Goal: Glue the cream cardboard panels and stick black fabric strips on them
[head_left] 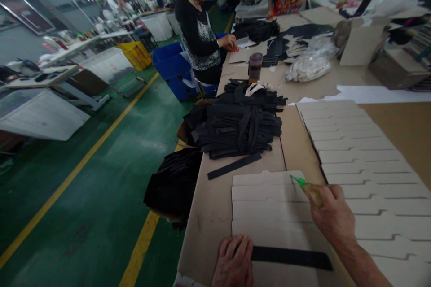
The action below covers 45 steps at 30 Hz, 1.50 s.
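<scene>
My right hand is closed around a small glue bottle with a green nozzle. The nozzle tip points at the upper right of the top beige board in an overlapping row of boards. My left hand lies palm down at the left edge of this row, fingers resting on the board. Beside its fingers is the left end of a black strip, which lies across the nearest board. Whether the fingers press on the strip I cannot tell. Another black strip lies alone beyond the boards.
A large pile of black strips sits past the boards, with a lidded drink bottle behind it. More overlapping boards run along the right. A box of black pieces stands left of the table. Two people work farther up.
</scene>
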{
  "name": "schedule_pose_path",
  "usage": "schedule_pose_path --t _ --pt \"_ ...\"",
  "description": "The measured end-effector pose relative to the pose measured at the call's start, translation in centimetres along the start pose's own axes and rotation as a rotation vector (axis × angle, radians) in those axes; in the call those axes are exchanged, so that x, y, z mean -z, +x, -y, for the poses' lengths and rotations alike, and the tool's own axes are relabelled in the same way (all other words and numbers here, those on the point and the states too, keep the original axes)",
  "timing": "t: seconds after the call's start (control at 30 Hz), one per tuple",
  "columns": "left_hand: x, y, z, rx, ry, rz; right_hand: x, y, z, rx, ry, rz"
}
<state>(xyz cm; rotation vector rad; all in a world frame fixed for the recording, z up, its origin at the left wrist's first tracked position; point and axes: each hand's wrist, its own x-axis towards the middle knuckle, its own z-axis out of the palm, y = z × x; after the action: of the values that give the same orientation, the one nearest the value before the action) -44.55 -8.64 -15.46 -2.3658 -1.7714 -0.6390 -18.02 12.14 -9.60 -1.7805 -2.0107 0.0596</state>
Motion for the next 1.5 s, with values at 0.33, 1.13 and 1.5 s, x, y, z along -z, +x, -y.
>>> schedule_pose_path --t 0.33,1.13,1.5 --pt "0.3 0.1 -0.2 0.023 -0.003 0.024 -1.9 -0.4 2.0 0.175 0.127 0.059" --pt "2.3 0.7 -0.3 0.052 -0.060 0.268 -1.7 0.6 5.7 0.223 0.130 0.088" --pt "2.0 0.1 -0.6 0.070 -0.085 0.327 -2.4 0.2 8.0 0.213 0.152 0.138"
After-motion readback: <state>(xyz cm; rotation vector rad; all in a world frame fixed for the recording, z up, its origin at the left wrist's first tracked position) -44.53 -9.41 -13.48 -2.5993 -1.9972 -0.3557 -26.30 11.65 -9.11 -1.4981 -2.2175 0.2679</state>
